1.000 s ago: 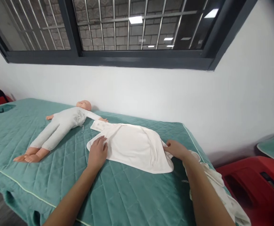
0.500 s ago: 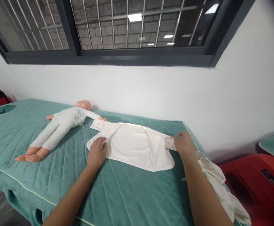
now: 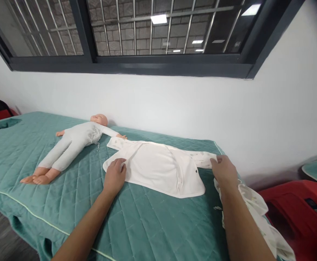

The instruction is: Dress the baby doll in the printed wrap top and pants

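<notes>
- Right hand: grip pinching right sleeve of white baby shirt
- Left hand: on its left side; cannot tell grip
- Baby doll: far left

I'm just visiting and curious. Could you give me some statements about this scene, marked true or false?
1. The left hand touches the white garment. True.
2. The right hand holds the end of a sleeve. True.
3. The doll lies on a green quilted cover. True.
4. In view, the doll is right of the garment. False: it is left of it.
5. The doll sits upright. False: it lies flat.
6. Both hands touch the doll. False: neither does.
</notes>
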{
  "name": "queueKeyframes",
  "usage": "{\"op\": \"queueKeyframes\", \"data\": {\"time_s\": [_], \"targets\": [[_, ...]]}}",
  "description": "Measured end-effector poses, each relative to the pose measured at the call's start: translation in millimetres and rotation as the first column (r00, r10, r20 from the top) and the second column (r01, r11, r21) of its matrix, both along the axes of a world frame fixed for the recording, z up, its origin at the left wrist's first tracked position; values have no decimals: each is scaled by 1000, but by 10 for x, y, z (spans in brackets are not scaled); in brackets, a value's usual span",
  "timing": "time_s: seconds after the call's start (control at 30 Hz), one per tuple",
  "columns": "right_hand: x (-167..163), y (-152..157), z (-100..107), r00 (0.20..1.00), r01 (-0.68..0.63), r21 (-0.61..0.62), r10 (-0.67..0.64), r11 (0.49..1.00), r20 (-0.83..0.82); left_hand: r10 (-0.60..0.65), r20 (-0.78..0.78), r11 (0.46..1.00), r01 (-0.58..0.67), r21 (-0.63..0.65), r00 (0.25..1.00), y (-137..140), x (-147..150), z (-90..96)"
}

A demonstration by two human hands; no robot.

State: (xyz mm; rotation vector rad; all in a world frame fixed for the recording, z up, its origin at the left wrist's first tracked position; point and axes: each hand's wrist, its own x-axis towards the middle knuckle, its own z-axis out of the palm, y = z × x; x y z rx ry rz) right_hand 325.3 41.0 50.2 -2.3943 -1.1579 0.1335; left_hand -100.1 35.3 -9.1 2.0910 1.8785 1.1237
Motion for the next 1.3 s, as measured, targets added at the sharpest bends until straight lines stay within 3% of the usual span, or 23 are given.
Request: {"op": "queueKeyframes", "data": {"time_s": [0.13, 0.23, 0.33, 0.4, 0.47, 0.53, 0.57, 0.67, 0.77, 0.87, 1.1, 1.3], "targets": [[-28, 24, -58, 997, -52, 33, 50, 998, 61, -1, -18, 1000, 1, -14, 1000, 4, 1, 2], [-210, 49, -79, 979, -178, 197, 153, 964, 133, -5, -33, 1000, 4, -22, 999, 4, 18, 16], [-649, 8, -93, 896, -438, 315, 436, 842, 81, -5, -45, 1000, 4, -25, 999, -8, 50, 48], [-1056, -46, -123, 763, -609, 310, 646, 730, -24, -3, -47, 1000, 2, -31, 999, -22, 71, 70], [-1475, -75, -171, 621, -751, 237, 781, 617, -65, -4, -49, 999, 2, -37, 999, -33, 85, 87], [-1825, -40, -227, 570, -814, 88, 819, 574, -73, -6, -53, 999, 4, -38, 999, -38, 90, 96], [-1956, 5, -255, 588, -808, 1, 807, 589, -59, -11, -54, 999, 9, -36, 998, -38, 89, 97], [-2157, 209, -331, 695, -699, -164, 715, 696, 73, -19, -56, 999, 17, -29, 998, -30, 78, 91], [-2127, 402, -380, 779, -575, -199, 605, 794, 163, -25, -61, 999, 23, -26, 998, -21, 64, 79], [-2001, 487, -405, 829, -492, -205, 527, 846, 186, -35, -51, 999, 35, -16, 998, -11, 55, 66], [-1852, 446, -439, 846, -453, -222, 495, 863, 199, -79, -20, 995, 80, 54, 997, -40, 44, 62], [-1868, 444, -471, 841, -457, -211, 497, 864, 214, -334, -123, 929, 348, 126, 935, -168, 185, 125]]}}
